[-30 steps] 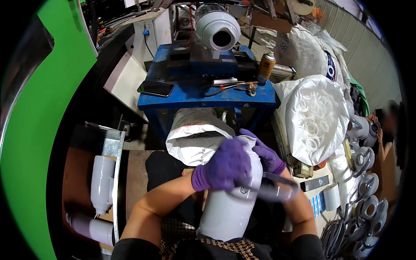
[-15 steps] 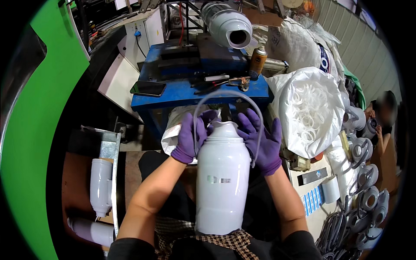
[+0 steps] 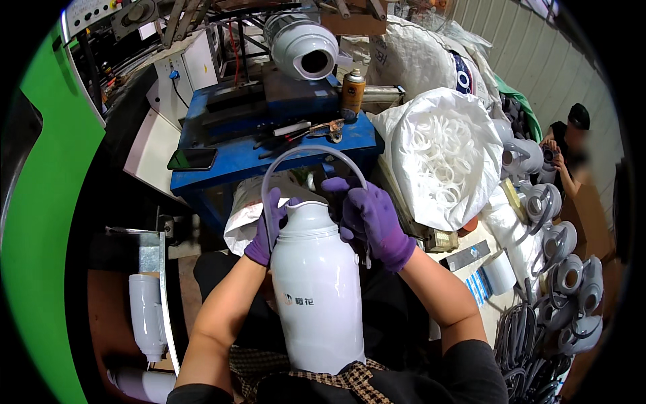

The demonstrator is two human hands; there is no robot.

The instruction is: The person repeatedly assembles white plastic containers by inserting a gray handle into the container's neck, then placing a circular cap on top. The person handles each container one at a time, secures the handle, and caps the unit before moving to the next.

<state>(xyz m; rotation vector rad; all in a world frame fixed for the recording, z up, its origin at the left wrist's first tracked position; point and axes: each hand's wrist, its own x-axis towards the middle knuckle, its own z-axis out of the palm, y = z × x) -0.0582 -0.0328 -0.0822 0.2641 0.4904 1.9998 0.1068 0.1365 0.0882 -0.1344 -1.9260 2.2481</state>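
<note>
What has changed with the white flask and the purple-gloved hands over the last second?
The white flask was tipped with both hands on its top; it now stands upright in the lap. The left hand and right hand moved to its neck, and a grey hoop handle now arches above it. The blue workbench looks unchanged.

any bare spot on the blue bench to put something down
The blue bench has one bare strip, between the black phone and the hand tools. Its right end is crowded by the spray can and the sack of white rings.
</note>
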